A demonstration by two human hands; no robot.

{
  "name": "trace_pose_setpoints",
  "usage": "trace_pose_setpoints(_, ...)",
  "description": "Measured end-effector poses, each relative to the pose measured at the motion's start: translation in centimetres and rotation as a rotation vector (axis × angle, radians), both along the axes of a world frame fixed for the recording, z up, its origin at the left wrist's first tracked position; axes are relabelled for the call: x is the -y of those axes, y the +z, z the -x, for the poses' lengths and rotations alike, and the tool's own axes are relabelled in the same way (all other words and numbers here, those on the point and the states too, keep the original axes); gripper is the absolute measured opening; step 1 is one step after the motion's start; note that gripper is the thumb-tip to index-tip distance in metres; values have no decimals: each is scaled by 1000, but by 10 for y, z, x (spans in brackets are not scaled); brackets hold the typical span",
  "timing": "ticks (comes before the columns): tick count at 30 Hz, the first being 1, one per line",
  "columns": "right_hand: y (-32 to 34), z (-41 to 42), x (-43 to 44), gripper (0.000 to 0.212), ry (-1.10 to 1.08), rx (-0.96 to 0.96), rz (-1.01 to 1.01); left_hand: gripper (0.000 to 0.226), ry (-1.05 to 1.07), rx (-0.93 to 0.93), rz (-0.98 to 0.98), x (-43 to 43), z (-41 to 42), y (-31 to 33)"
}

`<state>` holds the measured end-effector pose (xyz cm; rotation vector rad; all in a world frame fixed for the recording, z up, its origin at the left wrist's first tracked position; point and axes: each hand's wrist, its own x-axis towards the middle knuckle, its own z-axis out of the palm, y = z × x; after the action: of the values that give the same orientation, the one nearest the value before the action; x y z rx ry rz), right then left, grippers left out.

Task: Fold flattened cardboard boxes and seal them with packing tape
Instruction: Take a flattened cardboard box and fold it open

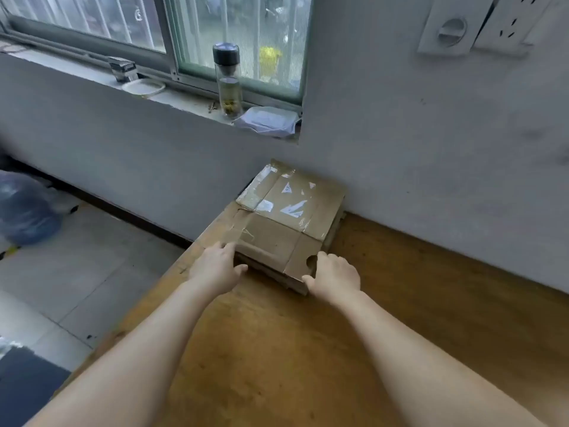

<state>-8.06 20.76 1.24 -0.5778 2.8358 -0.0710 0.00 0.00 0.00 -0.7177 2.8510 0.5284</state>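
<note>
1. The stack of flattened cardboard boxes (286, 217) lies at 12 o'clock on the wooden table (400, 303), its far edge against the grey wall (431, 149). The top sheet has patches of clear tape (292, 208).
2. Both bare forearms reach forward from 6 o'clock and converge on the stack's near edge.
3. The left hand (215, 269) is at the stack's 8 o'clock corner, palm down. Its fingers lie over the top edge and the thumb runs along the near side, taking hold of the corner.
4. The right hand (335, 277) is at the 5 o'clock corner, beside a half-round notch. Its fingers curl over the right edge and the thumb presses the near edge, clasping the cardboard.
5. At 11 o'clock, a glass bottle (228, 78) stands upright on the window ledge (184, 100).
</note>
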Motion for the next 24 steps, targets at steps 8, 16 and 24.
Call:
trace_pose_setpoints(8,-39,12,20,57,-308,90,322,75,131,-29,-241,13,40,-32)
trace_pose_setpoints(16,-39,13,34,69,-605,207,650,79,202,-42,-331,19,58,-42)
trace_pose_setpoints(24,-44,20,49,51,-795,317,848,53,252,-61,-441,35,59,-40)
